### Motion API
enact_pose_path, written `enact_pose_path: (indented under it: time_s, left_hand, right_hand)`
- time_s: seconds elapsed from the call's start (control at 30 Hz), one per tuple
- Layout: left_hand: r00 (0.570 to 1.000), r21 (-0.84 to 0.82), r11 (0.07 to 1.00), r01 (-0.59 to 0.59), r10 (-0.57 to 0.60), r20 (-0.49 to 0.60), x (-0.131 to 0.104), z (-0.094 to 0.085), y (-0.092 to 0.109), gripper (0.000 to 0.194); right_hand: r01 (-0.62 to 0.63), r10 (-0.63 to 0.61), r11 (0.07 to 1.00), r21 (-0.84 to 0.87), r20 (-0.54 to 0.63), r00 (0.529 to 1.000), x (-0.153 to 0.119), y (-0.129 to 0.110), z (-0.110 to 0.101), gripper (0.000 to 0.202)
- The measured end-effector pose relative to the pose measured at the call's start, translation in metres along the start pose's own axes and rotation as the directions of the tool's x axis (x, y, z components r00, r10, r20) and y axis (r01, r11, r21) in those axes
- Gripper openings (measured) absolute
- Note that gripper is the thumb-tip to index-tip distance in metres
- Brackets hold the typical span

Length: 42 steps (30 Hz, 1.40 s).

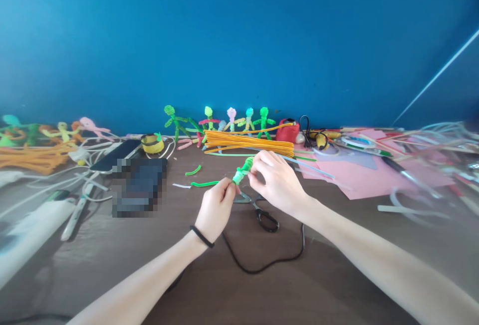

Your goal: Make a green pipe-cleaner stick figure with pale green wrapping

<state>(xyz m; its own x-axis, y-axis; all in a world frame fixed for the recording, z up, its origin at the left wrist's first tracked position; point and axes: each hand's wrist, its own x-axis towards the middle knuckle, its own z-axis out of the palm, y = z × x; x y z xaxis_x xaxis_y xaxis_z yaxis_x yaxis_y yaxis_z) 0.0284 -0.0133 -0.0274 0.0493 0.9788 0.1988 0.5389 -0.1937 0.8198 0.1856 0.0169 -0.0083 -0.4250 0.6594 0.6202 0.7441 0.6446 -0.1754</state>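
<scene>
A small green pipe-cleaner figure (pixel 239 175) is held between both hands above the table. My left hand (pixel 217 205) pinches its lower end, with a dark band round the wrist. At its upper right end, my right hand (pixel 272 177) grips the coiled green part between thumb and fingers. Scissors with black handles (pixel 267 220) lie beneath the hands, their blades partly hidden. Left of the figure, a green pipe-cleaner strip (pixel 204 183) reaches toward my left hand, and a shorter green piece (pixel 193 170) rests on the table.
Orange pipe cleaners (pixel 249 143) lie behind the hands, before several finished figures (pixel 264 118) along the blue wall. Phones (pixel 142 185) and white cables are at left. Pink paper (pixel 359 177) and assorted tools fill the right. A black cord (pixel 254 271) curves in front.
</scene>
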Motion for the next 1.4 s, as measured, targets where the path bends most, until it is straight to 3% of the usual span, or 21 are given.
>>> enact_pose_path:
  time_s: [0.07,0.2,0.33,0.5,0.67,0.9,1.1,1.2,1.3,1.4]
  left_hand:
    - [1.0,-0.03,0.999,0.01,-0.011,-0.016,0.001,0.0,-0.001,0.022]
    - [0.996,-0.258,0.963,0.084,-0.091,-0.017,0.004,-0.001,-0.002,0.022]
    - [0.987,-0.539,0.828,0.153,-0.159,0.036,0.007,-0.001,-0.002,0.02]
    - [0.971,-0.749,0.618,0.24,-0.162,0.177,0.007,0.0,0.0,0.016]
    - [0.928,-0.822,0.431,0.372,-0.136,0.348,0.007,-0.001,0.001,0.018]
    - [0.872,-0.836,0.277,0.474,-0.015,0.489,0.007,-0.002,0.003,0.02]
    - [0.832,-0.822,0.206,0.531,0.057,0.552,0.004,0.0,0.003,0.021]
    - [0.823,-0.818,0.196,0.541,0.079,0.563,0.003,0.0,0.003,0.018]
    - [0.824,-0.823,0.187,0.537,0.093,0.559,0.003,0.0,0.002,0.01]
    - [0.822,-0.823,0.179,0.539,0.102,0.561,0.002,0.0,0.0,0.005]
  right_hand:
    - [-0.028,0.028,0.998,0.051,0.012,1.0,0.0,-0.002,0.0,0.012]
    - [-0.136,0.113,0.922,0.362,0.085,0.99,-0.001,-0.003,-0.001,0.013]
    - [-0.259,0.25,0.826,0.5,0.087,0.964,-0.003,-0.006,0.003,0.012]
    - [-0.349,0.359,0.719,0.601,0.108,0.927,-0.006,-0.01,0.012,0.011]
    - [-0.444,0.44,0.593,0.672,0.191,0.877,-0.006,-0.01,0.018,0.016]
    - [-0.457,0.519,0.455,0.764,0.19,0.834,-0.009,-0.01,0.025,0.018]
    - [-0.471,0.654,0.204,0.858,0.239,0.718,-0.012,-0.023,0.024,0.016]
    - [-0.465,0.666,0.013,0.885,0.339,0.664,-0.011,-0.03,0.02,0.016]
    - [-0.431,0.597,-0.195,0.881,0.456,0.661,-0.011,-0.033,0.017,0.019]
    - [-0.426,0.499,-0.307,0.851,0.525,0.689,-0.013,-0.033,0.018,0.022]
